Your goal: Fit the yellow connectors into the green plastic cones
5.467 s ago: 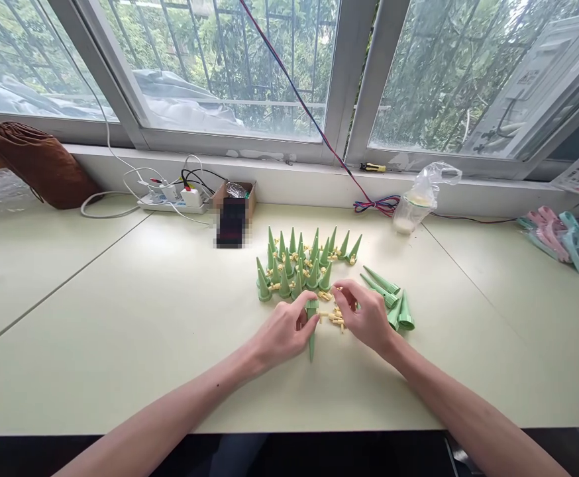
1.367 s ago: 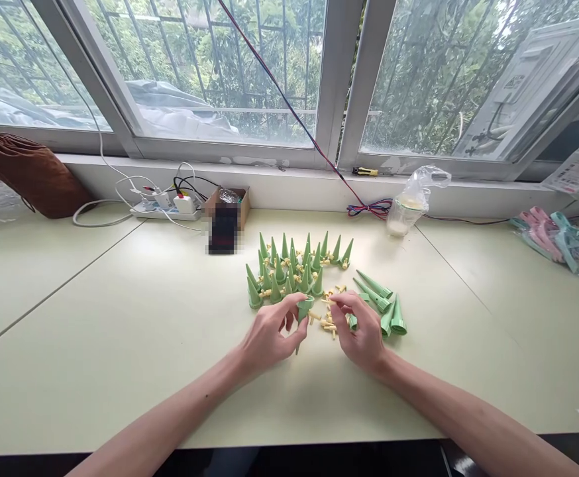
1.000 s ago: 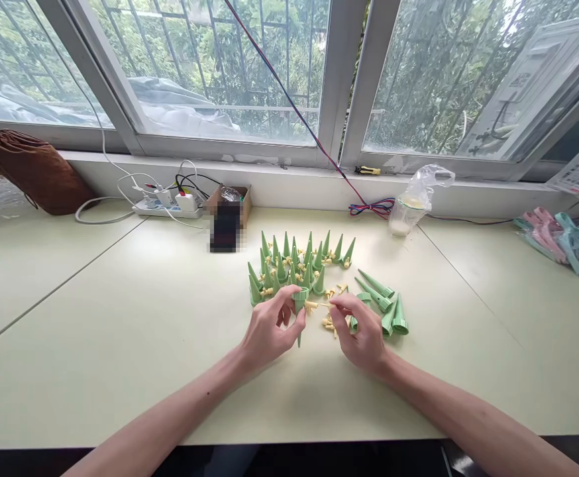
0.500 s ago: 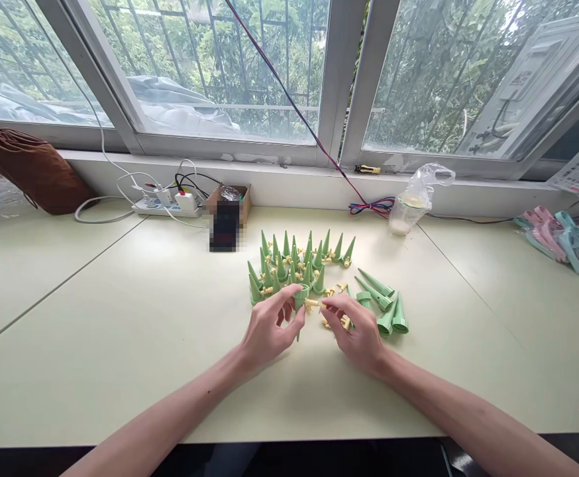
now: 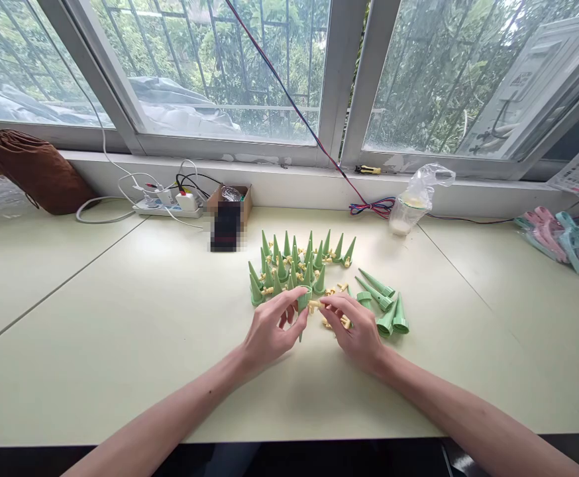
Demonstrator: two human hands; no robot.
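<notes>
Between its thumb and fingers my left hand (image 5: pixel 275 326) grips a green plastic watering spike (image 5: pixel 304 299), its wide end up and its tip pointing down. My right hand (image 5: pixel 353 326) pinches a small cream-yellow valve (image 5: pixel 315 305), which meets the spike's side; whether it sits in a hole there I cannot tell. Behind my hands stand several green spikes (image 5: pixel 282 266), points up, with yellow valves at their bases. Loose yellow valves (image 5: pixel 343 322) lie partly hidden by my right hand. Right of them are several green spikes (image 5: pixel 399 314) without visible valves, some lying, some upright.
At the back stand a power strip (image 5: pixel 167 207) with cables, a small cardboard box (image 5: pixel 246 202) and a blurred dark object (image 5: pixel 226 226). A plastic cup in a bag (image 5: pixel 405 211) is at the back right. A brown drawstring bag (image 5: pixel 36 171) lies far left.
My left hand and the spike have shifted slightly right, closing the gap to my right hand. The spike and the valve are closer together. The rest of the table looks the same.
</notes>
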